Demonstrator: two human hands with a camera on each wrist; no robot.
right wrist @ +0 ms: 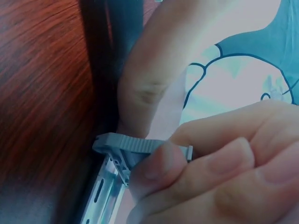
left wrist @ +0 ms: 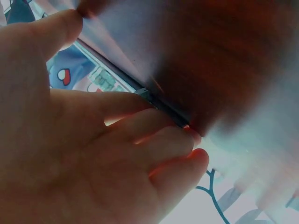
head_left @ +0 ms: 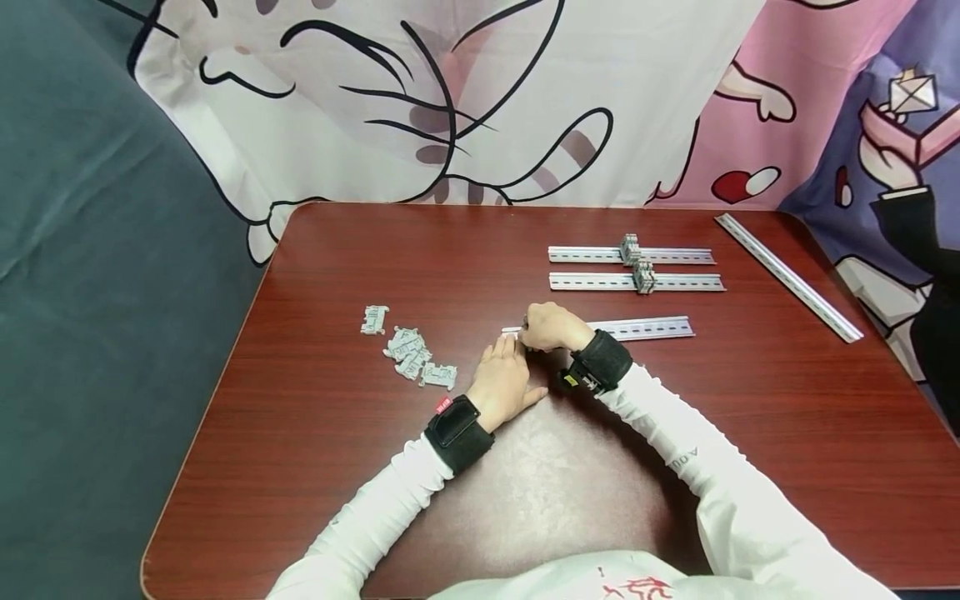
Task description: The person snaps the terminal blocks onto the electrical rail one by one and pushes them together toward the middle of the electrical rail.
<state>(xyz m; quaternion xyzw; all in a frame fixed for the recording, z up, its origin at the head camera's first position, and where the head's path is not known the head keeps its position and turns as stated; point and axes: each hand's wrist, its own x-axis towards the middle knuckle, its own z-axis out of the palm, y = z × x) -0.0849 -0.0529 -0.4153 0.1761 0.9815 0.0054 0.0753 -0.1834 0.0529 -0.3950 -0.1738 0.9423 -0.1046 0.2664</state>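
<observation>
My right hand (head_left: 553,327) pinches a grey DIN-rail terminal block (right wrist: 133,143) between its fingers. The block sits at the slotted metal DIN rail (head_left: 641,329), near the rail's left end, and the curled fingers hide part of it. Flat and outstretched, my left hand (head_left: 501,383) has its fingertips right at that same end of the rail, its thumb spread toward the right. In the left wrist view, the straight fingers (left wrist: 159,140) lie side by side along the rail's dark edge. Several loose terminal blocks (head_left: 408,350) lie on the table left of my left hand.
Two more rails (head_left: 592,281) lie parallel farther back, each bearing a cluster of terminal blocks (head_left: 643,276). A longer bare rail (head_left: 787,277) lies slantwise at the right of the brown table (head_left: 300,500). A patterned cloth (head_left: 525,100) hangs behind the table's far edge.
</observation>
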